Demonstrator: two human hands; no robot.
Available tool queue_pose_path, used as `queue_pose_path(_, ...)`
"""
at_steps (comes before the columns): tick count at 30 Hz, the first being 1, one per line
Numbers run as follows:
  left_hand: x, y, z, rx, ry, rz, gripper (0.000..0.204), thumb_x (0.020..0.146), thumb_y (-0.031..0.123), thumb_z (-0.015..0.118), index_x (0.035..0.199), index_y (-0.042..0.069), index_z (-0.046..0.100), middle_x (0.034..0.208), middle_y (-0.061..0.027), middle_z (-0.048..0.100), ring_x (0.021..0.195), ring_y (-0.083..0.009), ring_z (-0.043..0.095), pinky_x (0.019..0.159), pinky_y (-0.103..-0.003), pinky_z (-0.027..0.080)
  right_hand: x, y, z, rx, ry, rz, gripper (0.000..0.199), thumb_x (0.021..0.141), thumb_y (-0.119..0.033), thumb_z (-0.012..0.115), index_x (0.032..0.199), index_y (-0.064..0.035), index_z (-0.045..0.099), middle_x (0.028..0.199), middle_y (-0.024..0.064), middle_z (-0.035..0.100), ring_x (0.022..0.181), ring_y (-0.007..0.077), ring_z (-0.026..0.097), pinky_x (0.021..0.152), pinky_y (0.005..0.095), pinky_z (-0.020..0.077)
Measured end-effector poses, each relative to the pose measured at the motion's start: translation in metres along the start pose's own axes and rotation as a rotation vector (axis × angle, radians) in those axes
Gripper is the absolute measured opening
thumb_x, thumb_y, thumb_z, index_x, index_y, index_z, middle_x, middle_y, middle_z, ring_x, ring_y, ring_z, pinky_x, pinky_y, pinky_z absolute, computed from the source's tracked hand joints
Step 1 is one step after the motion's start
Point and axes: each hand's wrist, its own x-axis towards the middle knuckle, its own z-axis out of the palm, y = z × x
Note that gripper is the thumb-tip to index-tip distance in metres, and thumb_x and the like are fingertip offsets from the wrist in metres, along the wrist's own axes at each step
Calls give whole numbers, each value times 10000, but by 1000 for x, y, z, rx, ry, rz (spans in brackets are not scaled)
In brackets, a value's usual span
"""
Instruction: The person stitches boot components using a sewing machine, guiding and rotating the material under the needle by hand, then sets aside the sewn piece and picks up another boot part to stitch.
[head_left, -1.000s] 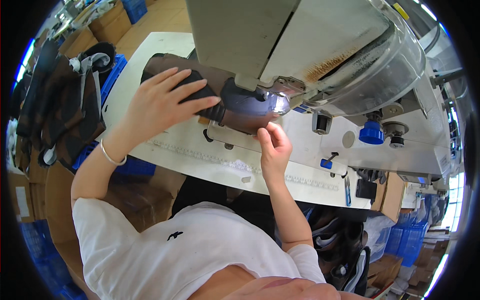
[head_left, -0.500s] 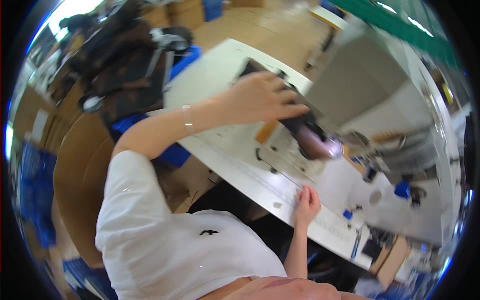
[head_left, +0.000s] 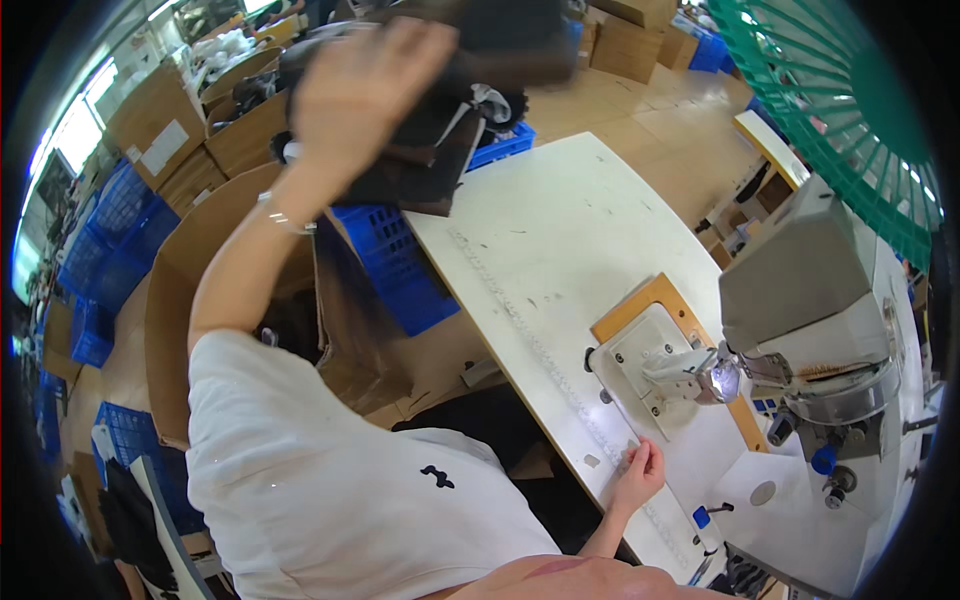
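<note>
Dark brown leather, a blurred piece (head_left: 500, 40), is gripped in the left hand (head_left: 355, 90), raised high and out past the far left edge of the white surface (head_left: 560, 230), above a heap of similar dark pieces (head_left: 420, 160) and blue crates (head_left: 390, 260). The right hand (head_left: 640, 475) rests on the near edge of the surface, fingers loosely curled, holding nothing. Just beyond it stands the sewing machine (head_left: 810, 300).

— What sort of place is this?
— A sewing workshop: an industrial sewing machine (head_left: 810, 320) on a white worktable (head_left: 560, 230), stacked cardboard boxes (head_left: 190, 130), blue plastic crates (head_left: 400, 260), a big green fan (head_left: 850, 100).
</note>
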Motion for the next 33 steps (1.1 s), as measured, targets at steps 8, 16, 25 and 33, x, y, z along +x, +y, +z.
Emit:
queue_pose_path(8,-159,-146,14,106,-578,-387,532,783,329,681,1252,118,547,1070,-72,653,985,-235,623,824,-358,489,6,4,-2,-68,-57,-13,156,931,-129,556,943,-6,651,708,1,572,629,52,485,576,186,394)
queue_pose_path(16,-164,-134,250,-1047,-271,-1412,728,809,573,611,1088,-98,622,1035,-212,662,995,-254,628,866,-333,457,-1,7,-6,-177,-31,-103,155,911,-109,563,902,17,651,720,30,608,641,85,534,603,220,435)
queue_pose_path(25,-98,-125,315,-1295,341,-1886,631,778,380,754,1178,-70,565,1077,-108,640,1021,-203,577,926,-270,411,0,-4,-1,-197,-21,-121,133,901,-94,575,914,12,655,686,33,614,628,85,564,600,220,451)
queue_pose_path(33,-47,-57,68,-1480,384,-1289,274,880,207,662,1028,-23,639,971,-3,627,861,-68,509,787,-240,414,-13,-64,24,-226,-76,-353,125,862,-67,588,941,15,639,876,101,643,841,206,607,808,308,451)
